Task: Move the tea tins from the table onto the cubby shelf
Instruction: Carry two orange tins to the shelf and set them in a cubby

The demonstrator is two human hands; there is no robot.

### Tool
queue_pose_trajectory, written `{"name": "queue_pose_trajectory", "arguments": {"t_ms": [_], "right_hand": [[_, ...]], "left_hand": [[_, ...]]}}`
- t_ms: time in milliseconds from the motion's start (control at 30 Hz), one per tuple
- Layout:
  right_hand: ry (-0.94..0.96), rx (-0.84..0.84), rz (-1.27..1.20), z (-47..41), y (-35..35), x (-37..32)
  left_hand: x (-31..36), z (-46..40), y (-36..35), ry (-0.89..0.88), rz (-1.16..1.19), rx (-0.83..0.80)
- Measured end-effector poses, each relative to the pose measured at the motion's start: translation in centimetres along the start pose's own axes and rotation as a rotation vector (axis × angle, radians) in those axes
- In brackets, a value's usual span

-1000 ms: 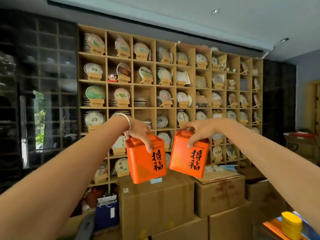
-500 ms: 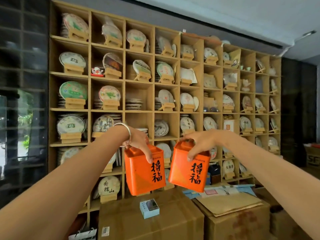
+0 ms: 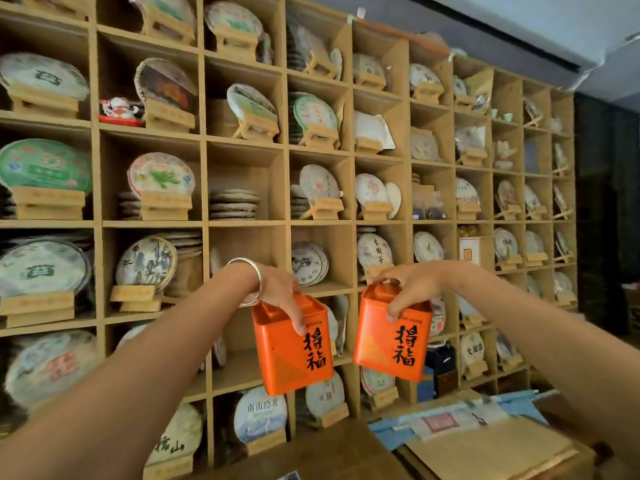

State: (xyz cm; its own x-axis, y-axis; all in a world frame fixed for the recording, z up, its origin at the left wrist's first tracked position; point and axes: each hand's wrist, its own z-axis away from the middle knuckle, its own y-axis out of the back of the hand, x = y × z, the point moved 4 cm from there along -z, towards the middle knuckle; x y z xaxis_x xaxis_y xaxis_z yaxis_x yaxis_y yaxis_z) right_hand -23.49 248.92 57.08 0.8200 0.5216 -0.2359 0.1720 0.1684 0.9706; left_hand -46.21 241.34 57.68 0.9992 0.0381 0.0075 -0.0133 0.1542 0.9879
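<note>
Two orange square tea tins with black characters hang in the air in front of the wooden cubby shelf (image 3: 246, 223). My left hand (image 3: 282, 294), a silver bangle on its wrist, grips the left tin (image 3: 291, 351) by its top. My right hand (image 3: 407, 289) grips the right tin (image 3: 391, 337) the same way, fingers curled over the lid. Both tins are level with the shelf's lower rows, side by side and a little apart. One cubby behind the left tin (image 3: 242, 334) looks nearly bare.
Most cubbies hold round wrapped tea cakes (image 3: 161, 176) on small wooden stands. Stacked cardboard boxes (image 3: 485, 452) with blue papers on top stand below, between me and the shelf's foot. A dark glass wall (image 3: 606, 209) is at the right.
I have come much closer to the shelf, which now fills the view. Both hands still hold their tins, and the tins have drawn slightly apart.
</note>
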Motion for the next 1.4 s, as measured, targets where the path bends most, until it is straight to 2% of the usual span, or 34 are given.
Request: {"name": "queue_pose_trajectory", "arguments": {"t_ms": [133, 267, 600, 933, 1233, 1400], "right_hand": [[0.026, -0.006, -0.017, -6.7, 0.3, 2.9], [0.078, -0.023, -0.011, -13.3, 1.0, 6.0], [0.291, -0.053, 0.097, -31.8, 6.6, 11.7], [0.443, -0.089, 0.026, -43.7, 7.7, 11.9], [0.493, -0.073, 0.043, -51.2, 7.9, 8.1], [0.501, -0.119, 0.038, -54.9, 7.0, 5.7]], "left_hand": [[-1.1, -6.5, 0.7, 0.093, 0.009, 0.001], [-0.7, -13.3, 1.3, -0.003, 0.05, 0.043], [-1.2, -28.2, 5.2, 0.225, 0.183, 0.001], [-4.3, -34.5, 7.2, 0.367, 0.204, 0.079], [-9.6, -36.9, 6.4, 0.432, 0.25, 0.007], [-12.3, -37.7, 5.8, 0.444, 0.229, -0.016]]}}
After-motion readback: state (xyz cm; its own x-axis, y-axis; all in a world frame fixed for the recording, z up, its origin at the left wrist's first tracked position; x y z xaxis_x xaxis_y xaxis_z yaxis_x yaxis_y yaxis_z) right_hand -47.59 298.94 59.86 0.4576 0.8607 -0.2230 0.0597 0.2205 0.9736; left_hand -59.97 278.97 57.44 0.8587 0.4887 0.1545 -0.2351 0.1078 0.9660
